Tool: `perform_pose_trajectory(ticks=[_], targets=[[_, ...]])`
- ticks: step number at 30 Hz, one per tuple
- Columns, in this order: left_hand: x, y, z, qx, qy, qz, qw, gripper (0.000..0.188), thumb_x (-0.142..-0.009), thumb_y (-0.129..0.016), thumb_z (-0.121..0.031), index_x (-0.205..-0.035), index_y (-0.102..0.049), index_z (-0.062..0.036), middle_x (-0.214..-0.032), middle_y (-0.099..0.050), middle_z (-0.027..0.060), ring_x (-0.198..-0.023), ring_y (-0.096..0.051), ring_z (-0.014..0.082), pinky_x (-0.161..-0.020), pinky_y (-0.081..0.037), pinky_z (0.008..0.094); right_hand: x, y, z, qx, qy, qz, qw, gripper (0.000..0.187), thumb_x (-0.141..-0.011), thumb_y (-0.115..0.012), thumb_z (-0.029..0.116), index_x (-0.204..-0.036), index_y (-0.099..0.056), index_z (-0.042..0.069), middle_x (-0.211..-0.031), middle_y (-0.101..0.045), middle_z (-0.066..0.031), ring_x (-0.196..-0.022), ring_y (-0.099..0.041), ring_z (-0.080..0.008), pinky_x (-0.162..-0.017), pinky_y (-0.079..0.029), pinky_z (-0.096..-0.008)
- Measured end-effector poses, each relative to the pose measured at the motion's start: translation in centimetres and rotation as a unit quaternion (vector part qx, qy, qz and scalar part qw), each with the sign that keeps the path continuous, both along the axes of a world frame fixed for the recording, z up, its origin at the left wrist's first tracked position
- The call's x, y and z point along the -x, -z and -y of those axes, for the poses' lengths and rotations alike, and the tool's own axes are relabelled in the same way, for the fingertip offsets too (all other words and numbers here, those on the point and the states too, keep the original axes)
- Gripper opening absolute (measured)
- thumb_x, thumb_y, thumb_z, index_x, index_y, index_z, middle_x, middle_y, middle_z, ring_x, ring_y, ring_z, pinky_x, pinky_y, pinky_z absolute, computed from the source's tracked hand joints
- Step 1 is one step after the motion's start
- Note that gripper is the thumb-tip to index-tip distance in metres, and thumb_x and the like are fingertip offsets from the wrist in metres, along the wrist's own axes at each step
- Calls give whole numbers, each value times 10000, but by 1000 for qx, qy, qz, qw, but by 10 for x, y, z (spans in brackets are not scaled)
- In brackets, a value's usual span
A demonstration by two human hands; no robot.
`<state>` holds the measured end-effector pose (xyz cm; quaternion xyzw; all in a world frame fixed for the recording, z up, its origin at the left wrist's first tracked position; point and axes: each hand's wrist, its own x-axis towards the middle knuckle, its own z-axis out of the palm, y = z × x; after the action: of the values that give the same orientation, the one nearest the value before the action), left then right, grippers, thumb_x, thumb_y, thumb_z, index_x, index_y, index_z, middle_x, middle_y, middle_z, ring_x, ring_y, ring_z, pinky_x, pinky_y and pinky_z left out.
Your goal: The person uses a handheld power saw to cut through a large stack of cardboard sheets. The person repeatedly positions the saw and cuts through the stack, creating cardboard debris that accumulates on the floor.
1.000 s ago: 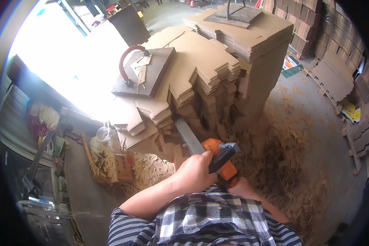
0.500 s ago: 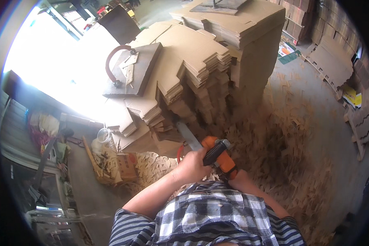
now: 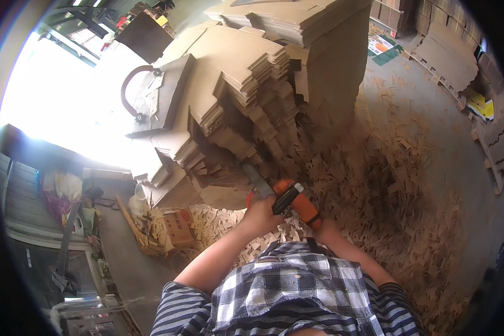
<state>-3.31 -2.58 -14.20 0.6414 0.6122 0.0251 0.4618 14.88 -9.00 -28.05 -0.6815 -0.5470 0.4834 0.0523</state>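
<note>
- Head view: orange power saw (image 3: 306, 210) sits low, ahead of the wearer's checked apron (image 3: 297, 280) and close to the near side of a tall cardboard stack (image 3: 235, 50).
- Look: blocky orange body, black front handle (image 3: 286, 200), narrow flat grey bar (image 3: 259, 181); red curved piece (image 3: 250, 199) beside the bar. Edges slightly blurred.
- Left grip (image 3: 261, 217) closed around the front handle. Right grip (image 3: 327, 231) closed on the saw's rear end, fingers mostly hidden.
- Long axis runs slantwise: rear end toward the wearer and right, bar pointing forward and left.
- Bar tip near the stack's shadowed side; cannot tell if touching.
- Straight ahead, in the way: the stack's stepped, notched layers.
- Atop the stack, left part: tilted dark slab (image 3: 173, 101) with a curved handle (image 3: 125, 89).
- Cardboard scraps (image 3: 364, 185) thickly litter the floor (image 3: 459, 185), heaviest right of the saw.
- Left of the saw: brown printed carton (image 3: 179, 228).
- Upper right: stacked cartons (image 3: 387, 15).
</note>
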Motion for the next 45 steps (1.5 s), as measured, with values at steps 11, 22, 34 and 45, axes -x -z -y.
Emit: perform_pose_trajectory(ticks=[11,22,34,45], targets=[[-33,34,22,-10,96,-7,995,355,-635,-550,-170,-974,-525,-65,-795,-567,189,-767,-550,328,-656,-432,360,-44,53,90,-61,-79,-115,988,288,-636,-595,274,-700,-529,1,-573,-521,-146,-573,-541,-306,-519,-433,-423],[-28,-38,11,-87,58,-50,993,251,-614,-589,-145,-786,-499,13,-666,-540,202,-696,-547,339,-612,-422,375,-19,1,17,20,-25,-101,994,233,-647,-570,211,-781,-570,20,-782,-579,-196,-754,-566,-332,-663,-450,-398],[17,53,8,32,1,-103,994,345,-628,-614,-240,-852,-522,5,-721,-564,172,-692,-571,273,-609,-439,338,-19,-7,25,59,-34,-42,997,210,-583,-517,135,-660,-560,-56,-643,-555,-213,-610,-550,-330,-544,-425,-387],[-14,53,33,62,97,-10,993,398,-664,-582,-243,-986,-450,-48,-788,-562,176,-768,-549,318,-688,-430,369,-35,8,53,55,-39,-47,997,319,-611,-577,272,-670,-551,-41,-583,-539,-186,-539,-540,-315,-509,-424,-371]])
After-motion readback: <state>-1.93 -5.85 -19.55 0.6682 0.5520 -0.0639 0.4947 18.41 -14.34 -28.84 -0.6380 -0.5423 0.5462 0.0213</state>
